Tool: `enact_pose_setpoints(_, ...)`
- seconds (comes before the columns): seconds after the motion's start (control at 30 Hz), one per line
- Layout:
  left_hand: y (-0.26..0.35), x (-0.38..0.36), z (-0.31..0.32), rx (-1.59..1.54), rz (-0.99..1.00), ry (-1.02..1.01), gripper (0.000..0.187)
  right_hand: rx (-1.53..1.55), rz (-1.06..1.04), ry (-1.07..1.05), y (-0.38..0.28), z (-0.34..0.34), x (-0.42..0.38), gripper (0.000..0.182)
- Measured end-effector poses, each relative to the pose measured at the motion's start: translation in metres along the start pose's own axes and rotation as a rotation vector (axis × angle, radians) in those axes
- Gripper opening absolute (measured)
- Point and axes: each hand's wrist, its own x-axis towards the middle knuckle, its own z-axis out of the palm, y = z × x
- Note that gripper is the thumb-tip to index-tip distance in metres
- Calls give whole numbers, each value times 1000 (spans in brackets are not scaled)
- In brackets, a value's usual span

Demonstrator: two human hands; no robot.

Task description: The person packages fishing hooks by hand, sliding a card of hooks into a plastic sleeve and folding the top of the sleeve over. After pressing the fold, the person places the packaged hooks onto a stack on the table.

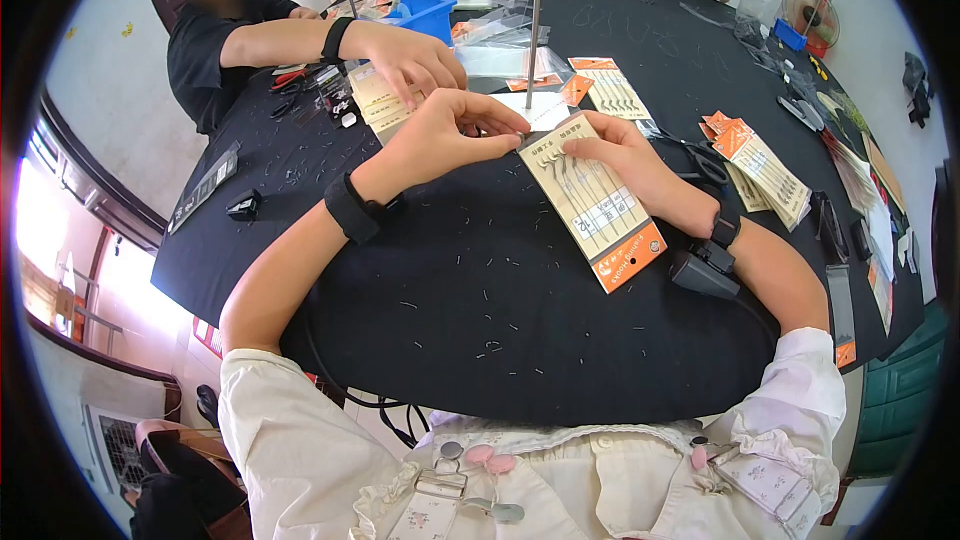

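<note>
Pinching its top edge, the left hand (pixel 455 130) is steadying a cream backing card with an orange end (pixel 592 202), while the right hand (pixel 625 155) is pressing it flat on the black table (pixel 480 280) between both.

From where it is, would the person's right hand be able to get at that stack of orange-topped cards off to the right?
Probably yes. The right hand rests on the card of hooks, and the stack of orange-topped cards lies beside it on the black table. Only scissors lie between, flat.
</note>
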Motion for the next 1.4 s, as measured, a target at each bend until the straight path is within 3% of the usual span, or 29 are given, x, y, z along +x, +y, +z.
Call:
enact_pose_setpoints(0.5, -5, 2, 0, -145, -37, 11, 19, 8, -4, 1, 0, 1, 0, 30)
enact_pose_setpoints(0.6, -5, 1, -2, -134, -50, -46, 19, 12, -1, 0, -1, 1, 0, 30)
enact_pose_setpoints(0.87, -11, 1, 0, 26, -37, 61, 18, -6, -3, -2, 0, 1, 0, 29)
enact_pose_setpoints(1.4, -11, 1, 0, 17, -61, 111, 17, 9, -5, -12, 0, 0, 0, 29)
